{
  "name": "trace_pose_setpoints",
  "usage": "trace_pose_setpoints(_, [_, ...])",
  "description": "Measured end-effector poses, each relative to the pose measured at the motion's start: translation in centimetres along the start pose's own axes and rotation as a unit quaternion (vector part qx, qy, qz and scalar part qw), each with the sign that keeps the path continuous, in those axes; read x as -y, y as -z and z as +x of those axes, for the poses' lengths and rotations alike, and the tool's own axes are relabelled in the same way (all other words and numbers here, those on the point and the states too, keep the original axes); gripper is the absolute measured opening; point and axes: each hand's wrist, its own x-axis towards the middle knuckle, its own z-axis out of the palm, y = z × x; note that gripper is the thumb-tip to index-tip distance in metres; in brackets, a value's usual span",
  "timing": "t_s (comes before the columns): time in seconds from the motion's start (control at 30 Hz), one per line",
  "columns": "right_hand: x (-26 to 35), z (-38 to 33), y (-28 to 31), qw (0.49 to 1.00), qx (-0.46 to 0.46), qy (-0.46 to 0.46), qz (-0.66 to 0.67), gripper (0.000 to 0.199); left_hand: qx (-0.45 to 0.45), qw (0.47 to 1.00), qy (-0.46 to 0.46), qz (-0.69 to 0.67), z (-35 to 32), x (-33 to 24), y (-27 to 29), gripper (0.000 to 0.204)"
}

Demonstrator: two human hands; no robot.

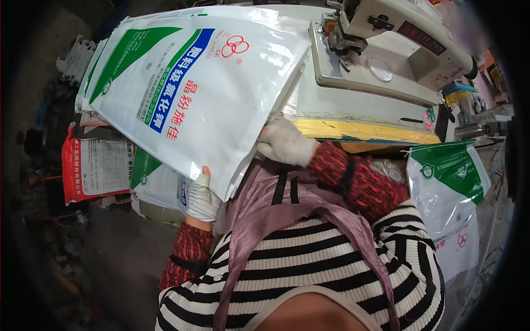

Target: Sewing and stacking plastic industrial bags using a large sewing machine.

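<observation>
Two gloved hands grip one large white woven-plastic sack (199, 94) printed with green and blue bands: the left hand (201, 198) pinches its lower edge, the right hand (284, 142) clasps its right edge, beside the white sewing machine (386, 49) on the table.

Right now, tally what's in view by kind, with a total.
Gloved hands: 2, left hand and right hand, both gripping the top white sack
White-and-green sacks held or stacked: count cannot be told, at least 2
White-and-green sack at right: 1
Red-edged sack: 1
Sewing machine: 1
Total: at least 7
</observation>
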Motion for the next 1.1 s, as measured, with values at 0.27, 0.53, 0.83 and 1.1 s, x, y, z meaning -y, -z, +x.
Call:
trace_pose_setpoints(0.27, [-7.3,1.7,-1.2,0.979,-0.184,-0.085,0.030,0.020,-0.111,0.957,-0.078,0.258,-1.2,2.5,8.7,0.047])
trace_pose_setpoints(0.53, [-7.5,-0.5,7.5,0.846,-0.382,-0.270,0.255,0.016,-0.150,0.988,0.015,-0.022,-2.6,1.7,4.7,0.057])
trace_pose_setpoints(0.83, [-10.7,3.0,4.5,0.909,-0.014,-0.408,0.080,0.036,-0.120,0.991,0.000,0.063,-4.4,3.3,6.5,0.040])
trace_pose_setpoints(1.1, [-7.4,1.1,4.5,0.931,0.004,-0.360,-0.064,0.035,-0.332,0.923,-0.037,0.191,-4.6,3.2,4.9,0.037])
